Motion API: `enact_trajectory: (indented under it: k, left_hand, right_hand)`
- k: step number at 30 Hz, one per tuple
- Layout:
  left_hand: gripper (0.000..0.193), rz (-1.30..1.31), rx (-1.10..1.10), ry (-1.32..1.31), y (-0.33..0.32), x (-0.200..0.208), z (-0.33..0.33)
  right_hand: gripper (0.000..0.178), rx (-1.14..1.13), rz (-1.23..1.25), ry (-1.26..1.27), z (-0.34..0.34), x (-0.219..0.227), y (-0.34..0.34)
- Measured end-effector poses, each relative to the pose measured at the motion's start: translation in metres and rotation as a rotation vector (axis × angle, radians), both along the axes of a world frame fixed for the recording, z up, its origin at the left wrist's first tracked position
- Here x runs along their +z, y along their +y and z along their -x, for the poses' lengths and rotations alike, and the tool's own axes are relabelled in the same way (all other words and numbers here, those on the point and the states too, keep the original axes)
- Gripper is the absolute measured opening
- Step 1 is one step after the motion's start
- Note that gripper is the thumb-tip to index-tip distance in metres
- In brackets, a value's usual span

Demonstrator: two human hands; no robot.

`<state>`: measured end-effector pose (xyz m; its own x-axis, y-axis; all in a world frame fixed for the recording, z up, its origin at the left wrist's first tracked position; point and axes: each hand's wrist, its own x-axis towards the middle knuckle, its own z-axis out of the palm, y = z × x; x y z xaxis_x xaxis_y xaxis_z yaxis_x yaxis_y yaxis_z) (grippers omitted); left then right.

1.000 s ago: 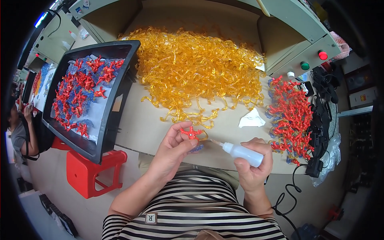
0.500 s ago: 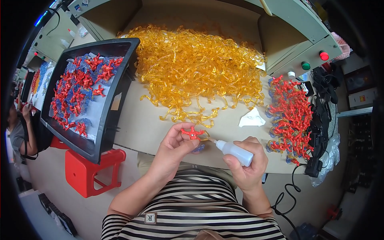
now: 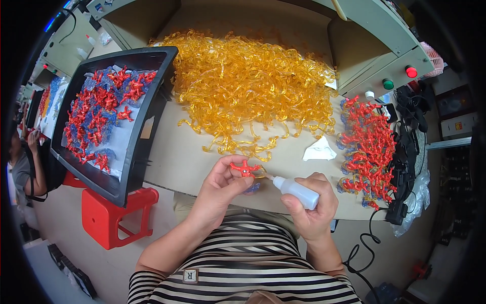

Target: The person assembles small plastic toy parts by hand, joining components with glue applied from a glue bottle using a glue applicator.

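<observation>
Glue is being applied to a red coral-shaped piece [image 3: 244, 167] at the near table edge — much stock is left.

A wide heap of amber plastic strands [image 3: 248, 86] is spread across the table [image 3: 177, 157], and a black tray [image 3: 144, 137] at the left is already partly filled with red-and-blue pieces; a red pile [image 3: 369, 147] waits at the right. The red piece is pinched by the left hand [image 3: 223, 185]; a small white squeeze bottle [image 3: 297, 191] is gripped by the right hand [image 3: 311, 210], nozzle touching it. No labels are legible — only a green [image 3: 388, 84] and a red button [image 3: 411, 72] on the grey housing.
</observation>
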<state>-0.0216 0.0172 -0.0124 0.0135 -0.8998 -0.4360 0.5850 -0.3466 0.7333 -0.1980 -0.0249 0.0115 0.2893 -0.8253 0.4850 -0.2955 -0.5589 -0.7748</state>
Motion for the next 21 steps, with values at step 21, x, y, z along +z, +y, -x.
enact_trajectory:
  k: [21]
  left_hand:
    - [0.033,0.015,0.003,0.007,-0.0004,0.0002,0.0002]
  right_hand:
    - [0.033,0.006,0.029,0.003,-0.0022,0.0005,-0.0019]
